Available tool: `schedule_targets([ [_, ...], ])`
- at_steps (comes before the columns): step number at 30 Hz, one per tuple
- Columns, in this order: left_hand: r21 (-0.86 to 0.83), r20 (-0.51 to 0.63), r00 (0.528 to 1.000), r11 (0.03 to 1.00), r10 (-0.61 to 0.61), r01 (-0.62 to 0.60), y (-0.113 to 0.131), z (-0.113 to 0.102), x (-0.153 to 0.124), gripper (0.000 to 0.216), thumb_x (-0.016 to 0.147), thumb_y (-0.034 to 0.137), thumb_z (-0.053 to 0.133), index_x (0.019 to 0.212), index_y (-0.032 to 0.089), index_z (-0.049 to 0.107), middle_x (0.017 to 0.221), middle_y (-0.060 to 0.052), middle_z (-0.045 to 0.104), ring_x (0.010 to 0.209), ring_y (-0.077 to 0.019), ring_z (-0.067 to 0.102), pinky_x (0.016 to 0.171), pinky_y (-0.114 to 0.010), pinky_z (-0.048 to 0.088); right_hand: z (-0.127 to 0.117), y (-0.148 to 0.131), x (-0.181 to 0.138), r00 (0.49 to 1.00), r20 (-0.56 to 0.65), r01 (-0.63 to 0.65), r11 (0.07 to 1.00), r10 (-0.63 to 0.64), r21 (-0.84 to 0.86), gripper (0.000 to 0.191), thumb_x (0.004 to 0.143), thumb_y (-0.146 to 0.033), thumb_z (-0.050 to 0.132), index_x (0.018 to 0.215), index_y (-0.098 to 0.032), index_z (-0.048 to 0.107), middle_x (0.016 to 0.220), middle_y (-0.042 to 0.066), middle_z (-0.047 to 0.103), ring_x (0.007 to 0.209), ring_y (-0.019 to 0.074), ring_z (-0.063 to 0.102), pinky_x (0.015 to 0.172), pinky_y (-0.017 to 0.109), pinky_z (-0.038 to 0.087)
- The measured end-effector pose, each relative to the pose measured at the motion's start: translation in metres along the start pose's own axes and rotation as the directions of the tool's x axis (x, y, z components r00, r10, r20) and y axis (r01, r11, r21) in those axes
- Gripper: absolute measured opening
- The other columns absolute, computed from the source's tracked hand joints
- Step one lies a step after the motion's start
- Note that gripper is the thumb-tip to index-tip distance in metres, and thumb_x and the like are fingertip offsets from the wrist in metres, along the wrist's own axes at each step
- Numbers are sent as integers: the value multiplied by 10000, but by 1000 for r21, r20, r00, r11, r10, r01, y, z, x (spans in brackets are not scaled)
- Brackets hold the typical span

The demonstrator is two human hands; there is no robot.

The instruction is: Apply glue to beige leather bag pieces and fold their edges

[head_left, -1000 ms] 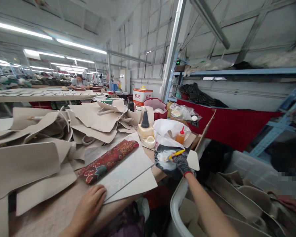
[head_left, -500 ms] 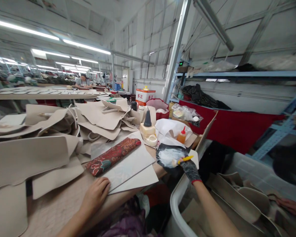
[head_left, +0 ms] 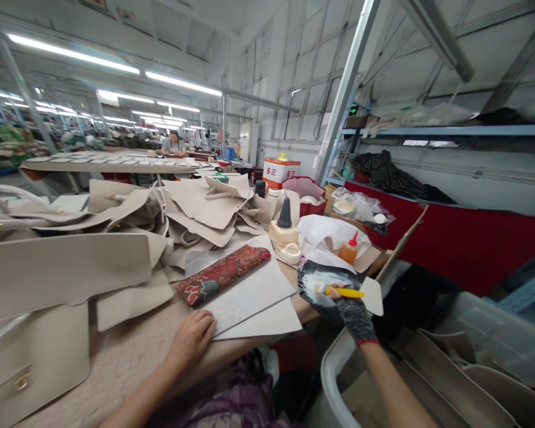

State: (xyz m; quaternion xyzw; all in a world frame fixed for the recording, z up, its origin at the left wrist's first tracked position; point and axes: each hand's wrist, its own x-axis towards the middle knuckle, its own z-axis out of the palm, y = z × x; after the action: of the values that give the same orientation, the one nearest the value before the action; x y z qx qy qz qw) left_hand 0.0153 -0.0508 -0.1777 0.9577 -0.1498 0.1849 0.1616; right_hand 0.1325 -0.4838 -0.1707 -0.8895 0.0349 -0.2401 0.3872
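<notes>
My right hand (head_left: 353, 312), in a dark glove with a red cuff, is closed on a yellow-handled brush (head_left: 344, 292). The brush tip rests in white glue on a black glue palette (head_left: 321, 280) at the table's right end. My left hand (head_left: 192, 337) lies bare on the table with fingers curled against the near corner of a stack of pale sheets (head_left: 254, 303). A red patterned cloth roll (head_left: 223, 274) lies across that stack, just beyond the left hand.
Beige leather bag pieces (head_left: 62, 273) pile up on the left. A glue bottle with black nozzle (head_left: 285, 226) and an orange squeeze bottle (head_left: 349, 249) stand behind the palette. A grey bin (head_left: 339, 368) of cut panels sits at lower right. Another person works at a distant table (head_left: 173, 145).
The view has swung so everything sits further right. My right hand has turned the brush to lie level over the palette. The left hand keeps its place at the sheets' corner.
</notes>
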Motion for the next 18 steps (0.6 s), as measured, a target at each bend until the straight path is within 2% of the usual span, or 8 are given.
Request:
schedule_targets([
  [2,38,-5,1000,999,13,-13,1,1,-2,340,944,271,336,766,179,610,824,-66,626,802,-173,561,787,-291,459,3,-6,-3,1000,12,-8,1000,8,-19,307,735,-465,495,748,-183,615,888,181,687,894,310,638,912,494,459],
  [4,90,-13,999,995,37,-35,0,1,-4,344,943,259,334,748,177,605,796,-63,616,788,-173,551,774,-296,452,8,-17,-7,999,-30,-24,999,23,-44,320,726,-462,500,748,-163,613,899,212,674,930,351,618,933,548,417],
  [6,129,-20,998,990,65,-62,-1,2,-7,334,941,250,341,756,177,609,787,-60,612,779,-171,544,766,-299,447,20,-36,-14,1000,-10,-18,998,18,67,324,741,-475,509,752,-167,610,888,206,674,937,347,614,936,541,416],
  [10,143,-34,992,983,123,-117,-4,1,-11,315,941,217,348,773,174,611,783,-52,605,771,-159,540,746,-280,446,69,-96,-56,989,137,12,940,-63,342,360,763,-563,519,778,-212,599,824,114,693,774,245,658,787,392,535],
  [12,149,-60,987,979,149,-139,-5,1,-12,316,939,209,356,739,171,598,745,-47,591,738,-156,533,710,-271,445,97,-125,-84,976,180,31,894,-124,446,392,763,-600,509,743,-216,582,790,86,694,722,215,662,736,347,553],
  [14,163,-92,981,975,170,-153,-6,1,-12,317,938,209,368,710,169,585,711,-42,575,708,-157,525,684,-272,443,119,-143,-104,960,219,24,833,-173,553,368,765,-567,544,759,-202,586,777,82,698,711,210,664,720,340,555],
  [16,176,-116,976,971,185,-163,-7,1,-12,308,935,208,381,705,168,582,698,-40,565,699,-158,522,679,-274,444,127,-143,-105,952,235,35,832,-196,554,314,762,-511,578,772,-198,600,778,84,702,723,215,667,723,348,551],
  [18,182,-125,974,969,191,-167,-7,1,-13,297,932,207,391,708,169,582,696,-38,562,700,-159,522,681,-274,445,119,-126,-86,965,201,59,886,-169,460,266,747,-480,597,745,-214,608,766,75,705,720,220,667,716,360,549],
])
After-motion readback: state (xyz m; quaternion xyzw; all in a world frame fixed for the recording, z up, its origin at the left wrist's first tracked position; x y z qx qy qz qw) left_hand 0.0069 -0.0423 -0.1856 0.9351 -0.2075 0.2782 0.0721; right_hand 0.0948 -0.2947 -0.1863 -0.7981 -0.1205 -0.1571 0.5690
